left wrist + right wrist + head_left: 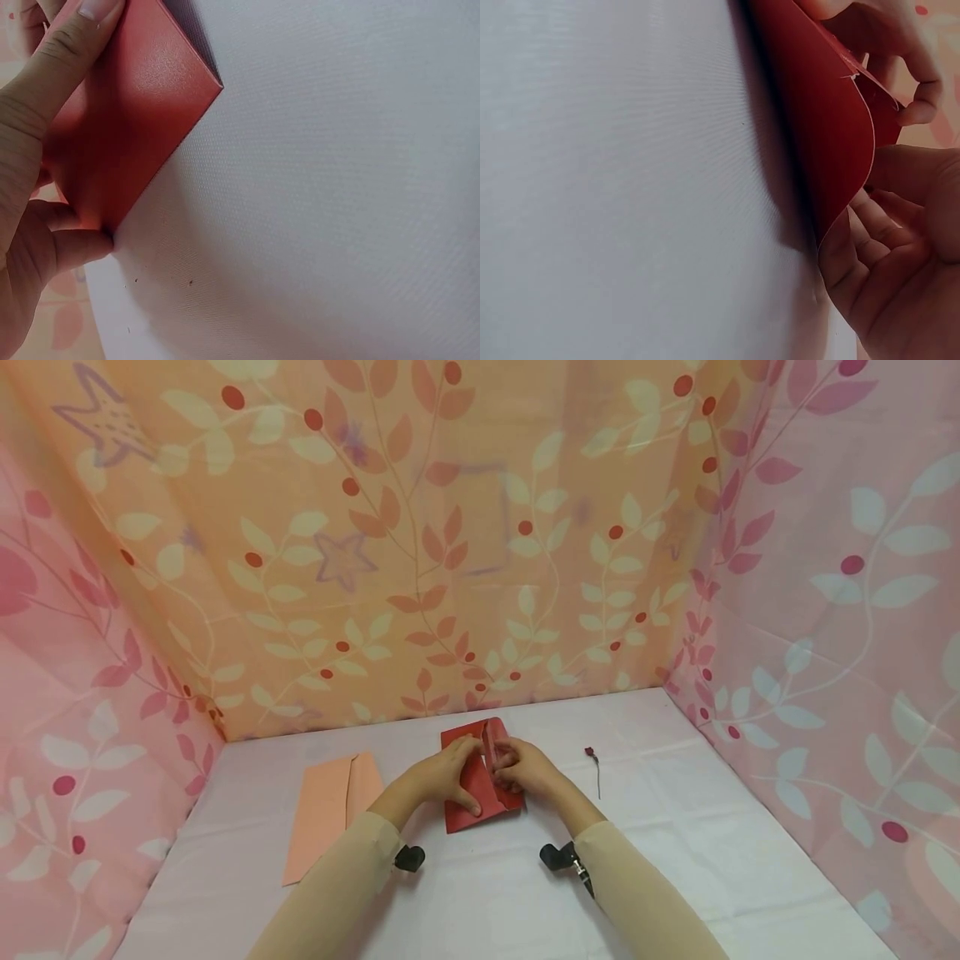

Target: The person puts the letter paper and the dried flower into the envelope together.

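Note:
A red envelope [459,820] lies at the middle of the white table, its flap [832,127] lifted along the right side. Across its left half my left hand [438,775] holds it, the thumb [71,45] pressed on the red face and other fingers at an edge. On the right, my right hand [528,768] grips the flap between thumb and curled fingers, as the right wrist view shows. A pale strip shows between the hands at the envelope's opening; what it is I cannot tell.
A peach envelope [321,810] lies to the left, partly behind the left forearm. A small dark red dried rose [590,752] with a thin stem lies to the right. Floral curtains [450,568] stand behind and at both sides. Black wrist cameras [410,858] hang beneath the sleeves.

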{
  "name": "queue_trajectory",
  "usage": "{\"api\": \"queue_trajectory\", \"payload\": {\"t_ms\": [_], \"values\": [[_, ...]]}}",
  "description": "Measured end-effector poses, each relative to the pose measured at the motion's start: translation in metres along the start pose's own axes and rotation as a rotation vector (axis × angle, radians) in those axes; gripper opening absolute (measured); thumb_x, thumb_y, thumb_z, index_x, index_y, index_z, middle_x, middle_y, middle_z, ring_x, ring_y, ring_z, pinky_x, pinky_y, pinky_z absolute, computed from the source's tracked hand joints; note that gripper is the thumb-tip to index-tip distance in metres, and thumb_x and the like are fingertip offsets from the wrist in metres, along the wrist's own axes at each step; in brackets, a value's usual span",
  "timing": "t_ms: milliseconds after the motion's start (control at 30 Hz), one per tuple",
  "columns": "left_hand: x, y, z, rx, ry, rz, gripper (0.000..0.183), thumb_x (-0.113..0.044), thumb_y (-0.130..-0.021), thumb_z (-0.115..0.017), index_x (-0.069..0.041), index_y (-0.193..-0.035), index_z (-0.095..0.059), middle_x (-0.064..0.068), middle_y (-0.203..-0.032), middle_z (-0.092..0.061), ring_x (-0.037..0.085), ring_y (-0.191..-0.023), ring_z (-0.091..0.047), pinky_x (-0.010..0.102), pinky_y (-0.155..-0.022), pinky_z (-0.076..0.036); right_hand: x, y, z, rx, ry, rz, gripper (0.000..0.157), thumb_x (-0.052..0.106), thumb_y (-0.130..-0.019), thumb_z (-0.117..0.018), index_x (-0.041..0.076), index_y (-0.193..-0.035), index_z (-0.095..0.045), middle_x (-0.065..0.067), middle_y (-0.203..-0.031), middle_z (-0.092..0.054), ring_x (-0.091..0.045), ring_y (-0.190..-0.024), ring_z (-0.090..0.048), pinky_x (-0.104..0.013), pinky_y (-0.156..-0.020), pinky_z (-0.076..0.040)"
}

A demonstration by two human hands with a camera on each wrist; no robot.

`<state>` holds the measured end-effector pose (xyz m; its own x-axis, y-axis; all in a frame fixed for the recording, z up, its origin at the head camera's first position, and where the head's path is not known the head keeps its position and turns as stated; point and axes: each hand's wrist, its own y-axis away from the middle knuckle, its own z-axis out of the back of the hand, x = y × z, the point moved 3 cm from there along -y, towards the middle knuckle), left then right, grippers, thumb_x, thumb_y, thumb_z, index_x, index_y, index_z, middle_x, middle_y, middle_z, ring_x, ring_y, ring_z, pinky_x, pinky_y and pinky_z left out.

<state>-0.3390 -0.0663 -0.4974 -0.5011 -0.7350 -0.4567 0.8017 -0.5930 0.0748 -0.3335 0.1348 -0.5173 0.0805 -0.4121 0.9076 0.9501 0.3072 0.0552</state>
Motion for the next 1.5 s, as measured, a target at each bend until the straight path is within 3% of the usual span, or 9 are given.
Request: {"api": "queue_trajectory", "payload": {"t_ms": [367,833,1200,1500], "values": [[-0.002,-0.001,0.001,0.007,-0.016,0.018,0.112,-0.063,-0.06,-0.092,-0.026,-0.149,-0.035,0.012,-0.166,-0.028,0.032,-0.148,-0.036,0.055,-0.111,-0.045,0.004,0.013,0.009,-0.068,-0.022,0.062,0.058,0.0,-0.092,-0.069,0.003,-0.147,-0.05,-0.014,-0.106,-0.07,-0.02,-0.086,-0.068,-0.034,-0.074,-0.061],[-0.004,-0.001,0.0,0.001,-0.002,0.008,0.11,-0.062,-0.061,-0.092,-0.026,-0.148,-0.037,0.013,-0.164,-0.029,0.034,-0.148,-0.035,0.056,-0.11,-0.046,0.012,0.03,0.023,-0.109,0.063,0.112,0.048,0.003,-0.093,-0.07,0.004,-0.14,-0.059,-0.011,-0.108,-0.073,-0.02,-0.09,-0.068,-0.031,-0.071,-0.059],[-0.004,-0.002,0.0,0.005,0.018,0.018,0.109,-0.061,-0.061,-0.092,-0.027,-0.148,-0.037,0.012,-0.165,-0.028,0.034,-0.149,-0.033,0.056,-0.107,-0.048,0.017,0.047,0.044,-0.17,0.156,0.121,0.045,0.006,-0.092,-0.074,0.003,-0.135,-0.062,-0.006,-0.104,-0.074,-0.018,-0.09,-0.066,-0.026,-0.074,-0.055],[-0.002,-0.004,-0.002,0.008,0.023,0.019,0.11,-0.063,-0.06,-0.092,-0.028,-0.149,-0.036,0.01,-0.166,-0.027,0.032,-0.149,-0.033,0.054,-0.106,-0.05,0.005,0.061,0.067,-0.214,0.188,0.124,0.043,0.006,-0.092,-0.073,0.004,-0.134,-0.063,-0.008,-0.105,-0.074,-0.02,-0.094,-0.069,-0.028,-0.079,-0.054]]}}
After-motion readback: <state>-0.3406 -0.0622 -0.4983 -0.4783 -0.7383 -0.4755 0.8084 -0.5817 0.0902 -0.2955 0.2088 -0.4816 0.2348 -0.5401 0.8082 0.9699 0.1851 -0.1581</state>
